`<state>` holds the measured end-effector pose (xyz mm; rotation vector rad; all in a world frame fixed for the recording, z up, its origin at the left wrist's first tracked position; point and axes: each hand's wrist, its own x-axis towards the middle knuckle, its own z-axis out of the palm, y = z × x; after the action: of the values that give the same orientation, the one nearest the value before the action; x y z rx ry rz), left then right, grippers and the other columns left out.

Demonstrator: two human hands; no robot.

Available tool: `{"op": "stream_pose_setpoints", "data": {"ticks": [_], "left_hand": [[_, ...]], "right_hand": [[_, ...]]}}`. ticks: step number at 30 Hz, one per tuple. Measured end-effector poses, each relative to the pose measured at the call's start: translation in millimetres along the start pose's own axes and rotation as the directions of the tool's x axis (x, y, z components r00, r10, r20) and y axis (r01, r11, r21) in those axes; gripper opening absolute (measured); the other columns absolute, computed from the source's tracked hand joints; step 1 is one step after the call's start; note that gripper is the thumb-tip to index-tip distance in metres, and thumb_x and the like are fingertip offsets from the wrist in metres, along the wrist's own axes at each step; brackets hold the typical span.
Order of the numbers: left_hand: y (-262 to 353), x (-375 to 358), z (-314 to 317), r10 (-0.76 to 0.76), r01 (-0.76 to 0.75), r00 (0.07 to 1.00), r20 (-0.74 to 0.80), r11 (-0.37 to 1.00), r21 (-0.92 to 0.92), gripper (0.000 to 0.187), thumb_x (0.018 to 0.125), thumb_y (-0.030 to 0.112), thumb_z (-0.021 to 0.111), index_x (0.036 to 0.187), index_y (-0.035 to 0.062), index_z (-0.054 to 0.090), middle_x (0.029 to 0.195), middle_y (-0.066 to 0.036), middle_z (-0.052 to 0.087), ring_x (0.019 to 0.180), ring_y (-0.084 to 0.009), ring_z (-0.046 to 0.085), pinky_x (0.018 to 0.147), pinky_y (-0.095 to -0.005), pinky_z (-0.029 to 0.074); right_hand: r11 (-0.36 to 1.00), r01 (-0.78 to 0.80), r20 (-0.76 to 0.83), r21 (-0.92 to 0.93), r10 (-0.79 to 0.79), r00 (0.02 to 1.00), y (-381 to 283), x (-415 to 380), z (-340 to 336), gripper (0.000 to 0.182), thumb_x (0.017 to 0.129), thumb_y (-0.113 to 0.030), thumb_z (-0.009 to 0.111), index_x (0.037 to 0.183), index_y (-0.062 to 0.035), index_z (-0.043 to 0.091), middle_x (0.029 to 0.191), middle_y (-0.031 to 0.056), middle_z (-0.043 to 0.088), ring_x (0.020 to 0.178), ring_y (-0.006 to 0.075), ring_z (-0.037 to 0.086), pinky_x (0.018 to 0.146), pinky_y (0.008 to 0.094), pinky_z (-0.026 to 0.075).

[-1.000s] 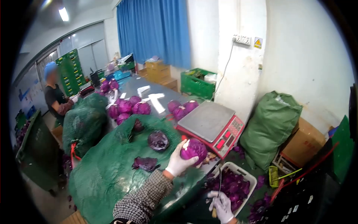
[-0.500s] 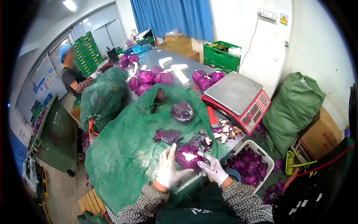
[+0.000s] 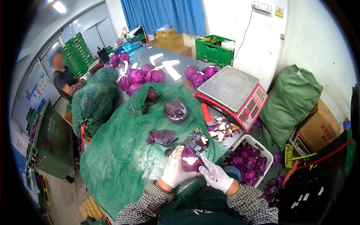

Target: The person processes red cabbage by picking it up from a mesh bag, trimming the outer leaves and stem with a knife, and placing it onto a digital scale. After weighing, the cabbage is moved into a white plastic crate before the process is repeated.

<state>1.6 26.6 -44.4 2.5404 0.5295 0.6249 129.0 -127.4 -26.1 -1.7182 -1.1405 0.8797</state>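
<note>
Over the green mesh bag (image 3: 108, 161), my gloved left hand (image 3: 175, 168) is wrapped round the left side of a purple cabbage (image 3: 190, 162) with a pale cut patch. My gloved right hand (image 3: 215, 175) is closed on a knife (image 3: 193, 153), whose thin blade lies across the cabbage's top. Loose dark leaves (image 3: 162, 137) and trimmed outer leaves (image 3: 195, 139) lie just beyond my hands. Farther up the mesh sits a dark whole cabbage (image 3: 175, 110).
A red scale (image 3: 229, 88) stands right of the mesh, near cut scraps (image 3: 223, 128). A white crate (image 3: 265, 157) holds purple leaves at the lower right. More cabbages (image 3: 137, 76) lie farther back. A co-worker (image 3: 63, 77) stands at the left beside a filled mesh sack (image 3: 93, 95).
My left hand has moved from open beside the cabbage to gripping its side. The knife now lies across the cabbage's top, and the whole view has shifted slightly.
</note>
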Motion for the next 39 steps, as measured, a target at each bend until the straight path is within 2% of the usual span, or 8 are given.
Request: {"op": "stream_pose_setpoints", "data": {"ticks": [10, 21, 24, 27, 32, 34, 36, 39], "left_hand": [[14.8, 5.7, 0.6, -0.072, 0.07, 0.997, 0.028, 0.994, 0.083, 0.104, 0.055, 0.038, 0.087, 0.135, -0.0062, 0.037, 0.135, -0.026, 0.044, 0.125, -0.0402, 0.045, 0.103, -0.0449, 0.04], [16.3, 9.0, 11.5, -0.059, 0.064, 0.997, -0.041, 0.989, 0.135, 0.103, 0.053, 0.038, 0.086, 0.132, -0.0095, 0.039, 0.129, -0.028, 0.049, 0.12, -0.0416, 0.048, 0.103, -0.0457, 0.04], [15.3, 4.3, 13.1, -0.062, 0.066, 0.997, -0.039, 0.992, 0.11, 0.104, 0.053, 0.039, 0.087, 0.132, -0.0086, 0.038, 0.132, -0.028, 0.045, 0.125, -0.0416, 0.044, 0.105, -0.0456, 0.038], [5.3, -14.2, 16.4, 0.063, -0.056, 0.996, -0.061, 0.992, 0.11, 0.108, 0.053, 0.036, 0.088, 0.136, -0.006, 0.032, 0.139, -0.028, 0.039, 0.13, -0.0431, 0.038, 0.108, -0.0487, 0.034], [-24.5, -36.3, 12.6, 0.081, -0.126, 0.982, -0.172, 0.955, -0.269, 0.107, 0.053, 0.022, 0.091, 0.139, 0.0017, 0.03, 0.14, -0.024, 0.038, 0.131, -0.0393, 0.038, 0.109, -0.047, 0.034], [-31.6, -47.5, 15.5, -0.195, 0.093, 0.978, -0.073, 0.723, -0.685, 0.107, 0.054, 0.019, 0.092, 0.139, 0.0028, 0.029, 0.135, -0.018, 0.043, 0.127, -0.0305, 0.044, 0.107, -0.0419, 0.038], [-23.6, -53.2, 8.5, -0.315, 0.075, 0.945, -0.086, 0.465, -0.882, 0.105, 0.055, 0.02, 0.092, 0.139, 0.003, 0.03, 0.132, -0.016, 0.045, 0.123, -0.0277, 0.048, 0.105, -0.0405, 0.041], [-15.9, -41.5, -13.1, -0.328, 0.117, 0.941, -0.077, 0.534, -0.837, 0.103, 0.058, 0.023, 0.091, 0.139, 0.0032, 0.031, 0.13, -0.016, 0.047, 0.118, -0.0269, 0.051, 0.102, -0.0397, 0.044]], "right_hand": [[0.978, 0.057, -0.062, -0.202, -0.071, 0.996, 12.6, 11.6, 5.0, 0.063, 0.098, -0.029, 0.04, 0.143, 0.0105, 0.021, 0.133, 0.0347, 0.043, 0.12, 0.0434, 0.049, 0.101, 0.0415, 0.041], [0.978, 0.092, -0.007, -0.189, -0.095, 0.995, 14.2, 42.6, -22.3, 0.032, 0.099, -0.033, 0.039, 0.103, -0.0028, 0.051, 0.084, 0.0262, 0.062, 0.078, 0.0476, 0.06, 0.07, 0.0515, 0.049], [0.982, 0.035, 0.081, -0.187, -0.021, 0.997, 11.5, 48.7, -33.4, 0.045, 0.098, -0.032, 0.048, 0.123, 0.0058, 0.052, 0.087, 0.0204, 0.066, 0.048, 0.0209, 0.06, 0.053, 0.032, 0.051], [0.989, -0.147, -0.062, 0.013, 0.147, 0.987, 25.8, 55.2, -40.7, 0.036, 0.1, -0.035, 0.041, 0.097, -0.0018, 0.054, 0.067, 0.0117, 0.057, 0.045, 0.0194, 0.055, 0.045, 0.0323, 0.048], [0.913, -0.073, -0.194, 0.402, 0.162, 0.968, 51.0, 47.3, -20.9, 0.028, 0.099, -0.028, 0.047, 0.103, -0.0013, 0.055, 0.073, 0.0063, 0.063, 0.039, 0.012, 0.048, 0.039, 0.0253, 0.042], [0.809, -0.102, -0.262, 0.58, 0.303, 0.916, 64.4, 40.5, -22.1, 0.03, 0.099, -0.028, 0.052, 0.116, -0.0031, 0.053, 0.073, 0.0099, 0.069, 0.036, 0.0123, 0.049, 0.035, 0.0239, 0.039], [0.793, 0.076, -0.412, 0.605, 0.229, 0.882, 72.8, 20.2, -45.4, 0.03, 0.101, -0.031, 0.048, 0.113, -0.0038, 0.053, 0.072, 0.0096, 0.068, 0.037, 0.0121, 0.05, 0.034, 0.0245, 0.039], [0.934, -0.013, -0.47, 0.358, 0.193, 0.861, 72.8, -32.0, -91.2, 0.035, 0.1, -0.029, 0.048, 0.118, 0.0005, 0.051, 0.081, 0.0095, 0.07, 0.045, 0.0151, 0.057, 0.043, 0.0259, 0.048]]}}
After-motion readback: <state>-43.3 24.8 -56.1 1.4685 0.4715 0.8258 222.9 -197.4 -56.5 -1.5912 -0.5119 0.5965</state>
